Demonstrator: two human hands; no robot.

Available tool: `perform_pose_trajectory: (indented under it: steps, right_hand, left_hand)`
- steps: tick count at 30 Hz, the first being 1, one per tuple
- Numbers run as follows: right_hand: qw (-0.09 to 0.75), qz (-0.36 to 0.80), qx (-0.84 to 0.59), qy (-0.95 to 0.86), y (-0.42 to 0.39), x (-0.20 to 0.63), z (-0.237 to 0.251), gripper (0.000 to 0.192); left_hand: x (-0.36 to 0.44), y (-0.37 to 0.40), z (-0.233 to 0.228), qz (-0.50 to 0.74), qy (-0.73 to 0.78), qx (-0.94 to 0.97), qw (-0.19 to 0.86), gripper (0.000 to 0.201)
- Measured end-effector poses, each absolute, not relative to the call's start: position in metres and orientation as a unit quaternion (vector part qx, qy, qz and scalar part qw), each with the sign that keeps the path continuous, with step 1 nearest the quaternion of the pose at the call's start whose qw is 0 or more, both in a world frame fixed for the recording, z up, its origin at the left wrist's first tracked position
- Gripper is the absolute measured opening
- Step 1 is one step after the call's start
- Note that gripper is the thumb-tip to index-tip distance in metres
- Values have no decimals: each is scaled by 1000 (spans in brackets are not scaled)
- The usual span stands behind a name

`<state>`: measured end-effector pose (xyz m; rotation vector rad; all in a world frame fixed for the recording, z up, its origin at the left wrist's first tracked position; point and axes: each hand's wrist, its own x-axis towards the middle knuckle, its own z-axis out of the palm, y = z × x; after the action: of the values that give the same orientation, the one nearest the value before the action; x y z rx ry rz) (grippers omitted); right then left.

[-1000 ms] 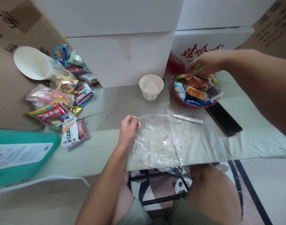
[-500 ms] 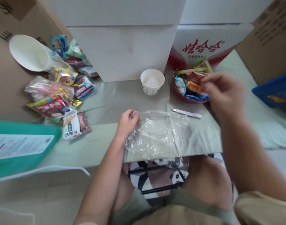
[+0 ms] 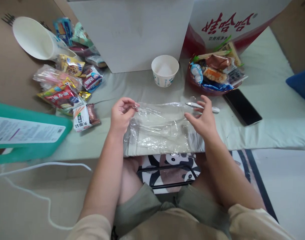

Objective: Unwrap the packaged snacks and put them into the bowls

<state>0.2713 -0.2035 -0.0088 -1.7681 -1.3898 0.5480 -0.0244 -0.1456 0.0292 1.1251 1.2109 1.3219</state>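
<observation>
A clear plastic bag [image 3: 162, 133] lies spread at the front edge of the cloth-covered surface, its lower part hanging over. My left hand [image 3: 122, 115] pinches its upper left corner between thumb and fingers. At the bag's upper right, my right hand [image 3: 203, 120] is open, thumb and fingers apart. Whether its fingertips touch the film I cannot tell. Partly behind those fingers lies a slim white craft knife [image 3: 214, 109]. A white paper cup [image 3: 164, 76] stands behind the bag, with something whitish inside.
A dark red bowl [image 3: 191, 80] holds wrapped snacks, beside a black phone [image 3: 243, 106]. More snack packets [image 3: 64, 96] and a tipped paper bucket [image 3: 32, 40] lie at left, near a green jug [image 3: 29, 133]. White boxes [image 3: 137, 36] stand at the back.
My right hand has come from the snack bowl down-left to the bag's right side. My left hand keeps its hold on the bag's corner. The phone has come into clear view.
</observation>
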Motion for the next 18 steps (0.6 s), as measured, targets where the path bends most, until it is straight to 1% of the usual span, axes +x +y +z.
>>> perform_pose_trajectory:
  steps: [1, 2, 4, 5, 6, 7, 9, 12, 15, 18]
  right_hand:
    - [417, 264, -694, -524, -204, 270, -10, 87]
    - [432, 307, -682, -503, -203, 268, -10, 80]
    - [462, 357, -652, -484, -202, 266, -7, 50]
    - [479, 356, -641, -483, -201, 265, -4, 34]
    - [497, 340, -636, -482, -200, 264, -2, 23]
    - [513, 318, -637, -480, -200, 263, 1, 18]
    - [537, 271, -644, -472, -199, 261, 5, 15]
    - [546, 239, -653, -467, -201, 260, 7, 15]
    - [542, 215, -669, -460, -202, 262, 6, 14]
    - [538, 194, -680, -459, -202, 266, 5, 12]
  left_hand:
    - [-26, -146, 30, 554, 488, 451, 501, 26]
    - [-28, -145, 31, 558, 478, 444, 513, 29]
    - [-29, -144, 31, 544, 464, 448, 537, 32]
    - [-28, -143, 29, 528, 465, 458, 543, 31]
    - [-27, -142, 28, 510, 472, 473, 542, 27]
    - [-26, -141, 26, 496, 483, 487, 532, 23]
    - [-22, -138, 21, 490, 506, 509, 494, 22]
    - [-19, -133, 15, 511, 527, 517, 441, 28]
    - [-20, -129, 11, 519, 546, 511, 415, 34]
    - [-25, -130, 12, 532, 550, 502, 403, 46]
